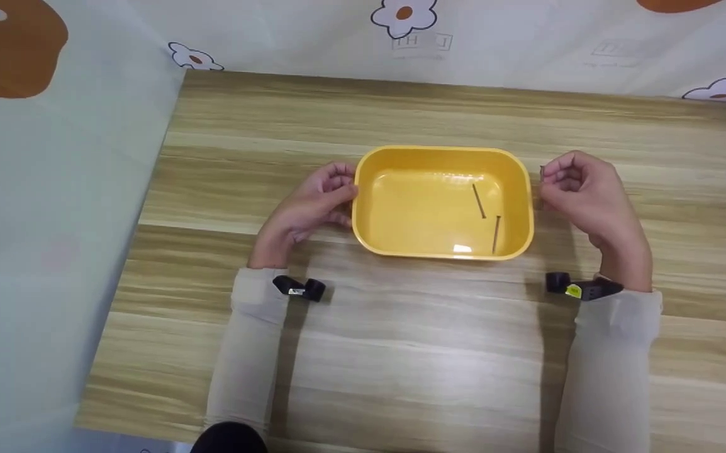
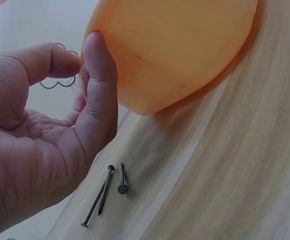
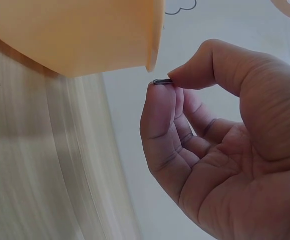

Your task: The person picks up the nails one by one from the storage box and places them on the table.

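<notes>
A yellow rectangular container (image 1: 394, 242) with rounded corners stands on the table, two nails lying inside toward its right end: one nail (image 1: 479, 201) slanted, the other nail (image 1: 496, 235) nearer the front wall. My left hand (image 1: 306, 204) grips the container's left rim between thumb and fingers. Just off the right rim, my right hand (image 1: 589, 192) pinches a dark nail (image 3: 163, 81) between thumb and index finger, most of it hidden by the fingertips in the right wrist view. Below my left hand, in the left wrist view, three more nails (image 2: 123, 186) lie close together on the table.
The wood-grain table (image 1: 419, 352) extends to a pale wall sheet (image 1: 306, 38) printed with flowers at the back and left. Black wrist cameras (image 1: 300, 288) sit on both cuffs. A dark round object (image 1: 229, 437) shows at the bottom edge.
</notes>
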`<state>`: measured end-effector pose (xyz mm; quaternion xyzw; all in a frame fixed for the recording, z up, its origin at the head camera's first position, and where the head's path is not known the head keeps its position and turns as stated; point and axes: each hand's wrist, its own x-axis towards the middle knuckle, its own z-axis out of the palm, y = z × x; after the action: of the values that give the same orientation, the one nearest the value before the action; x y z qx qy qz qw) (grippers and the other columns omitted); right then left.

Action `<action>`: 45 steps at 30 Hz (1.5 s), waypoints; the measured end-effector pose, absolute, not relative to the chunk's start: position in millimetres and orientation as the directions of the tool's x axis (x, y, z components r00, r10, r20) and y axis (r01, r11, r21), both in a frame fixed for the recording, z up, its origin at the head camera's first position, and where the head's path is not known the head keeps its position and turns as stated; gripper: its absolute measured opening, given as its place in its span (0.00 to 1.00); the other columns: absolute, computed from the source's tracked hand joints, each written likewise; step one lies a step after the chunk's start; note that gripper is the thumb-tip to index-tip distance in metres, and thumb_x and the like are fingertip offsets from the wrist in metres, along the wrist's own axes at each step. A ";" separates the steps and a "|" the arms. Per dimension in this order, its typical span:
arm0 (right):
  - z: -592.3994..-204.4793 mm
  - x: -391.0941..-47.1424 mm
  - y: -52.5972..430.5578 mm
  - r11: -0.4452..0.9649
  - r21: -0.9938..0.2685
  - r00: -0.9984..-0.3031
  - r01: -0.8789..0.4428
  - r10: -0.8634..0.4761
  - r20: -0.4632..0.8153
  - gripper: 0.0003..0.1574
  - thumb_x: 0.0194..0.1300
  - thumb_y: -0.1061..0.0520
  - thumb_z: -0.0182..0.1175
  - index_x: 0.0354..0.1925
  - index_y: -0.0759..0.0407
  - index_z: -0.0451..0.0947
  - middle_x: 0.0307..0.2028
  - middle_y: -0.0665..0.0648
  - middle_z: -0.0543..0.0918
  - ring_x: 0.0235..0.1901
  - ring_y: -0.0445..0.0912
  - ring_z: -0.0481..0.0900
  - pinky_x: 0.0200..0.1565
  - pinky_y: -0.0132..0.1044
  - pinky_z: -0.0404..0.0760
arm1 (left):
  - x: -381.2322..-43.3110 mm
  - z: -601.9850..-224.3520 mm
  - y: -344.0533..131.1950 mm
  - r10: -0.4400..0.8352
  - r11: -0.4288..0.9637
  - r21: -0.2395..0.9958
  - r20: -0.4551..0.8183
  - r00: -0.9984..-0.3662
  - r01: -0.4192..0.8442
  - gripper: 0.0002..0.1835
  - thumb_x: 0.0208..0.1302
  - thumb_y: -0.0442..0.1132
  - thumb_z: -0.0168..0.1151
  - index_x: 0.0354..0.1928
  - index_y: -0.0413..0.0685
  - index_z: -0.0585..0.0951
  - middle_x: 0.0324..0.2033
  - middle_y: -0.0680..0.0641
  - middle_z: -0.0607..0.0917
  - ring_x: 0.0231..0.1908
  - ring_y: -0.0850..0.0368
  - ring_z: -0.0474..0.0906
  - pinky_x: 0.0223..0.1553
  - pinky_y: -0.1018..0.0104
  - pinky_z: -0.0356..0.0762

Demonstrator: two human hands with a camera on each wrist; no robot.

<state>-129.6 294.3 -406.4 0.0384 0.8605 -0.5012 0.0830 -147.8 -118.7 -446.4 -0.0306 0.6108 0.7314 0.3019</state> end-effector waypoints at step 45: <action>-422.1 -131.2 308.5 0.465 -0.843 -0.951 0.272 -0.002 -0.308 0.14 0.67 0.67 0.64 0.50 0.66 0.74 0.35 0.43 0.80 0.34 0.36 0.81 0.37 0.26 0.88 | -148.0 -444.7 -116.1 0.403 -0.041 0.880 -0.418 -0.814 -0.472 0.19 0.75 0.30 0.58 0.64 0.42 0.69 0.46 0.42 0.78 0.36 0.55 0.80 0.32 0.66 0.88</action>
<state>-131.2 308.5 -422.1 0.0797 0.8452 -0.5111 0.1341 -148.0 -116.1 -444.7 -0.0278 0.6222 0.7210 0.3037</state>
